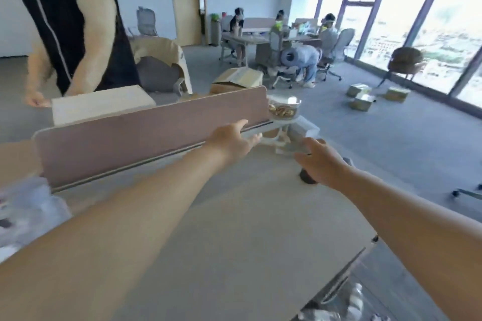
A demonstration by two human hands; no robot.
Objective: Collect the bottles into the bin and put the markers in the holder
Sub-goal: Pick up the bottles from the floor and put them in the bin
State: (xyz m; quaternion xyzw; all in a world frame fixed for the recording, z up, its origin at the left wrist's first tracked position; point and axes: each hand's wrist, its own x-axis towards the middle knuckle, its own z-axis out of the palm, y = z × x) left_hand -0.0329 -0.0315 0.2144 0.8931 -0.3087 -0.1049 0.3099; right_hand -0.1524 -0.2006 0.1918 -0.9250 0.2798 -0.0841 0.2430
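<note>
The view is blurred by motion. Both my arms stretch over the beige table (234, 216) toward its far right corner. My left hand (234, 137) has its fingers straight and holds nothing, close to the base of the pink divider (146, 135). My right hand (322, 160) hovers over a dark round object (307, 178) near the table's right edge; its fingers hide whether it grips anything. Pale white items (300, 135) lie blurred at the corner beyond both hands. Crumpled clear bottles (349, 305) show below the table's near right edge.
A clear bowl of snacks (284, 108) stands past the divider's end. A person in a black vest (70, 23) stands across the divider by a pale box (99, 107). A blurred white heap (26, 208) lies at the left. Cardboard boxes, chairs and seated people fill the room behind.
</note>
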